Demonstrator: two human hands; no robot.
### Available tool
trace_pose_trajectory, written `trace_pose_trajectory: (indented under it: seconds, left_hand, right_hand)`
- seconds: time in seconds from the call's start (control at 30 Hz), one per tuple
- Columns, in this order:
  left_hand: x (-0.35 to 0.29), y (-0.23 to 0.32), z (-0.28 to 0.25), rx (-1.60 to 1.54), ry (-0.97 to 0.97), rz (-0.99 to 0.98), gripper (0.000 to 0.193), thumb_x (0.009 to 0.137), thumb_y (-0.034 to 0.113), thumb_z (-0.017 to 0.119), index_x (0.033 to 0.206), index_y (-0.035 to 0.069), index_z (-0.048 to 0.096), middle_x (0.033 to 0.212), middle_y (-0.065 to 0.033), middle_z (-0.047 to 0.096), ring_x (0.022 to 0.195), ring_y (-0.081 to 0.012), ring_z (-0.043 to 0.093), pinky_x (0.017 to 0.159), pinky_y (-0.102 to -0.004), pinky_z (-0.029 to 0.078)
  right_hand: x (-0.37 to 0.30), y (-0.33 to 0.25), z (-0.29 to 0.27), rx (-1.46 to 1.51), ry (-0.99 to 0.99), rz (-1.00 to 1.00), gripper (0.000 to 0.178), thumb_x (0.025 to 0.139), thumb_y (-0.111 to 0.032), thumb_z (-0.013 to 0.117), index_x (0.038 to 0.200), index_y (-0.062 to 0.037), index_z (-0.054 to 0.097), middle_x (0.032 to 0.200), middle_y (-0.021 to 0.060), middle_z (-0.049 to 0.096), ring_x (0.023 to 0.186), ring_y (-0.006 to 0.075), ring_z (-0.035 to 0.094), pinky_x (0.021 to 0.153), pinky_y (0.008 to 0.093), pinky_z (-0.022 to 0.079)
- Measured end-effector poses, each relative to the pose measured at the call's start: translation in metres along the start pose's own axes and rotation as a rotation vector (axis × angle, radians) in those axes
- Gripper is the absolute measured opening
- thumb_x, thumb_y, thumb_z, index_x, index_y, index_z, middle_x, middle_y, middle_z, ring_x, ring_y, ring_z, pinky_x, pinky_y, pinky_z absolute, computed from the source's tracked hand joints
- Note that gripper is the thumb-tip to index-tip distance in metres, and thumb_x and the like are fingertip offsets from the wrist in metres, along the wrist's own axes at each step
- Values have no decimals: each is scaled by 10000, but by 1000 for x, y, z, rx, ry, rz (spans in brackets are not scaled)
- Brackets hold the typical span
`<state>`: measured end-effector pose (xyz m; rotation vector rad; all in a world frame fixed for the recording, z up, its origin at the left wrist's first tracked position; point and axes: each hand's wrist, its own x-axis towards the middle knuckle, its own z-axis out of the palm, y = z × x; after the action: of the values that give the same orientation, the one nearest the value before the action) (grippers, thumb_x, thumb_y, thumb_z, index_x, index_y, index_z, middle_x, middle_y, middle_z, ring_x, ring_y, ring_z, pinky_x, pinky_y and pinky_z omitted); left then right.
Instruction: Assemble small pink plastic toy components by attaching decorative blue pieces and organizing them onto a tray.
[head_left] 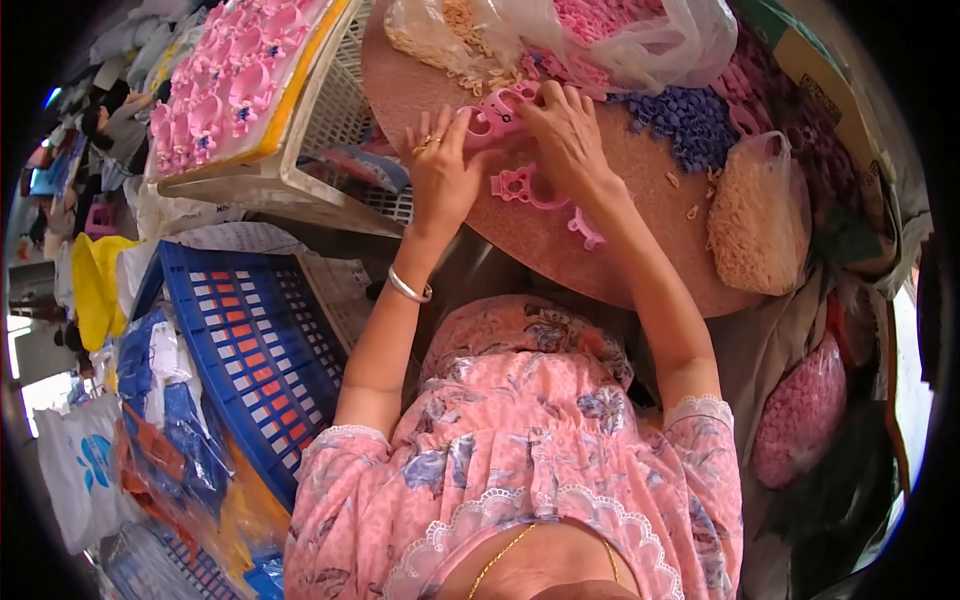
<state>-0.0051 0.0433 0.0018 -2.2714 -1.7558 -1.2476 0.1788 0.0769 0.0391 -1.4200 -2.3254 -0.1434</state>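
A pink plastic toy part (499, 113) with a round loop and a small face-like detail is held above the round table (640, 262). My left hand (443, 168), with a ring and a bangle, grips its left end by the loop. At its right end the fingers of my right hand (567, 132) are closed in a pinch; any smaller piece between them is hidden. Below my hands a similar pink looped part (527, 187) lies on the table, partly covered by my right wrist. A small pink piece (586, 230) sits beside my right forearm.
Cream pieces (462, 45), pink pieces in a clear bag (655, 45) and a dark blue heap (687, 122) line the table's far side. A bag of cream pieces (757, 225) stands right. Left are a white crate (330, 120), a tray of pink parts (235, 85) and a blue basket (250, 345).
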Motion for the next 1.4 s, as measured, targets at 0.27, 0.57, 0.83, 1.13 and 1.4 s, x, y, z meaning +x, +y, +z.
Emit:
trace_pose_trajectory:
  seconds: [0.27, 0.57, 0.83, 1.13, 1.4]
  left_hand:
    - [16, -24, -10, -94, -39, 8, 407, 770, 204, 800, 1089, 21, 627, 1129, -210, 654, 975, -372, 641, 857, -429, 502]
    - [67, -65, -63, -261, -323, 80, 210, 991, 188, 556, 1067, 38, 682, 906, -127, 698, 860, -228, 689, 728, -328, 519]
    - [138, -64, -18, -370, -1064, 265, 327, 903, 302, 644, 1132, 76, 706, 950, -142, 710, 874, -285, 674, 786, -366, 517]
    - [92, -30, -44, 99, -442, 370, 508, 833, 244, 701, 1298, 74, 592, 1171, -171, 622, 1087, -383, 578, 930, -463, 461]
    - [29, -13, -10, -276, -103, 312, 445, 908, 336, 670, 1249, 52, 643, 1288, -147, 619, 1262, -356, 529, 1040, -463, 419]
  right_hand:
    - [15, 19, -8, 540, 213, 180, 286, 854, -199, 729, 1038, -12, 616, 927, 101, 627, 802, 230, 591, 724, 332, 488]
    - [8, 47, -12, 1417, -258, 575, 294, 939, -236, 650, 1116, -6, 610, 945, 18, 640, 772, 75, 562, 681, 216, 467]
    - [29, 42, -14, 1106, -606, 490, 230, 904, -202, 666, 984, 14, 682, 765, 19, 636, 716, 65, 584, 565, 246, 442]
    - [0, 109, -77, -97, 225, 483, 213, 824, -106, 616, 989, -10, 711, 963, 252, 671, 873, 435, 656, 775, 483, 533]
    - [13, 352, -75, 144, -76, 652, 564, 738, -283, 783, 1185, 24, 629, 1104, 252, 681, 967, 297, 693, 834, 410, 541]
